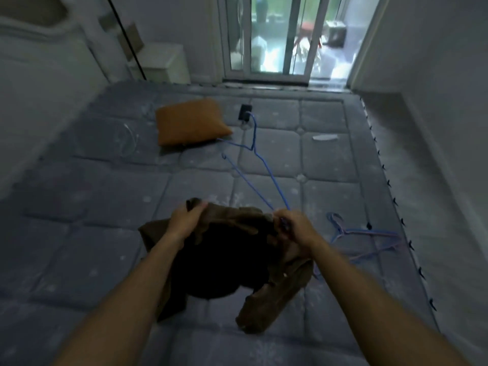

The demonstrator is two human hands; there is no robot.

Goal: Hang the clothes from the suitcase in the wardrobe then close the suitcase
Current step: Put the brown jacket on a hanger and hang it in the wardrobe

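Observation:
A brown garment [274, 294] hangs between my hands above the grey quilted mattress [105, 254]. My left hand [184, 220] grips its upper left edge. My right hand [295, 228] pinches the garment's right edge together with one end of a blue wire hanger [253, 165], which sticks out away from me over the bed. The garment's dark inside faces me. Neither a suitcase nor a wardrobe is in view.
More blue and pink hangers [367, 239] lie on the mattress at the right. An orange cushion [190, 122], a small black object [245, 112] and a white scrap [324, 137] lie farther off. A glass door [280, 35] is beyond the bed, a white nightstand [163, 62] at left.

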